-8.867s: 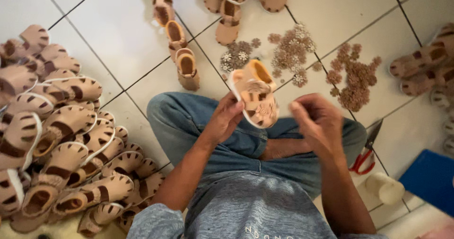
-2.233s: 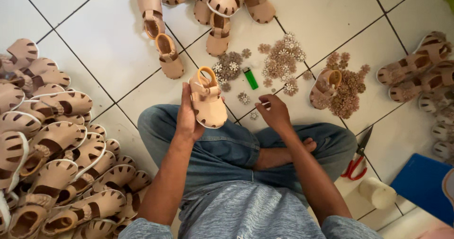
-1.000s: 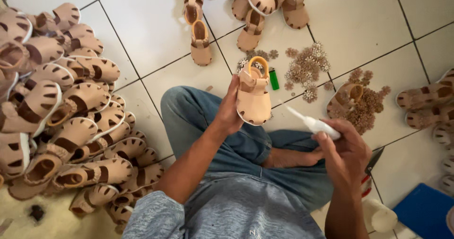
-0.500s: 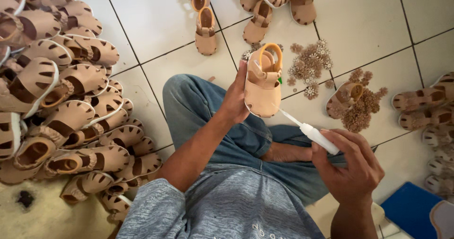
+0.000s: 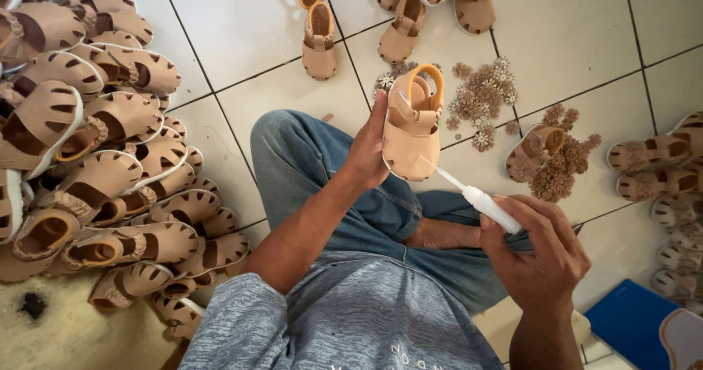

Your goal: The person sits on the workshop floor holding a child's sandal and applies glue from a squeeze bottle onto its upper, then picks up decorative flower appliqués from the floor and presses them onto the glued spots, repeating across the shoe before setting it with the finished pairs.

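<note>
- Fingers of the left hand (image 5: 368, 150) clamped along one edge of a small tan sandal (image 5: 411, 125), held up over the left knee, toe end toward the person.
- Fingers of the right hand (image 5: 538, 253) closed around a white glue tube (image 5: 492, 207); its thin nozzle reaches to the sandal's toe edge.
- Jeans-clad crossed legs (image 5: 315, 165) lie directly below both hands.
- Just beyond the sandal, on the white tiled floor (image 5: 242, 26): piles of small flower-shaped trims (image 5: 483, 95), one loose sandal (image 5: 538, 147) resting among them.
- Farther out, a single sandal (image 5: 319, 44) and more pairs along the top edge.
- Left side: a big heap of tan sandals (image 5: 88, 143), stacked, touching the left knee.
- Right edge: more sandals (image 5: 652, 158); a blue flat object (image 5: 630, 319) near the right forearm.
</note>
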`<action>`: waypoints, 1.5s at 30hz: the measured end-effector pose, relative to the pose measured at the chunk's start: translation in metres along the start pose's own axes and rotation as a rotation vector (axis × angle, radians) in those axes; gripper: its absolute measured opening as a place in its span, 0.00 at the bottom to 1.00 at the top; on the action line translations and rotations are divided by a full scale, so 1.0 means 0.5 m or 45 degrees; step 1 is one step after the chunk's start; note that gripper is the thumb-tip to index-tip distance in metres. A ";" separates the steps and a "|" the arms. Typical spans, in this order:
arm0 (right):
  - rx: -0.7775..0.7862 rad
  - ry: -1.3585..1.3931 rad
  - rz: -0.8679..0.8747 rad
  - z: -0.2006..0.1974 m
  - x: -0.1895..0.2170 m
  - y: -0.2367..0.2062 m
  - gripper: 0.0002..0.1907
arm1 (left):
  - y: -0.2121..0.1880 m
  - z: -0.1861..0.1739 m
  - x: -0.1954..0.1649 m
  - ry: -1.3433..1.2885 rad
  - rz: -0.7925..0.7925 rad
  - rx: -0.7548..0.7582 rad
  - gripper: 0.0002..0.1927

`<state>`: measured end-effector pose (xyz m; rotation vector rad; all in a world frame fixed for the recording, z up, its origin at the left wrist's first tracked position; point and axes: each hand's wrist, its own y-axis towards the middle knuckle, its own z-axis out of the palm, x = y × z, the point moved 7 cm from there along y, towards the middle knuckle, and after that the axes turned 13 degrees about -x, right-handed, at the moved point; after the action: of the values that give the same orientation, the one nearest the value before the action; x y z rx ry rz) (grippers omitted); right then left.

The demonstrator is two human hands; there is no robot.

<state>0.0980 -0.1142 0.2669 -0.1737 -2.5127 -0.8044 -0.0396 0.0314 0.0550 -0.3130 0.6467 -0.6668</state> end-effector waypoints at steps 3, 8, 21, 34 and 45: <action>0.007 0.005 -0.013 0.001 -0.003 0.000 0.14 | -0.001 0.002 -0.004 0.042 0.001 -0.030 0.42; 0.010 -0.021 -0.028 0.000 -0.009 -0.006 0.14 | -0.003 0.005 -0.004 0.063 0.000 -0.050 0.42; 0.023 -0.022 -0.004 -0.003 -0.006 -0.008 0.13 | -0.002 -0.002 0.014 -0.024 -0.035 -0.029 0.40; -0.023 -0.074 0.209 -0.004 -0.049 -0.016 0.14 | 0.001 -0.002 0.031 -0.072 -0.092 0.012 0.37; -0.176 0.515 0.457 0.001 -0.102 -0.092 0.12 | -0.002 0.010 0.032 -0.134 -0.040 0.055 0.34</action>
<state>0.1300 -0.1498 0.2179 -0.4474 -1.9739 -0.7734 -0.0273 0.0204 0.0522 -0.3161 0.5274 -0.6890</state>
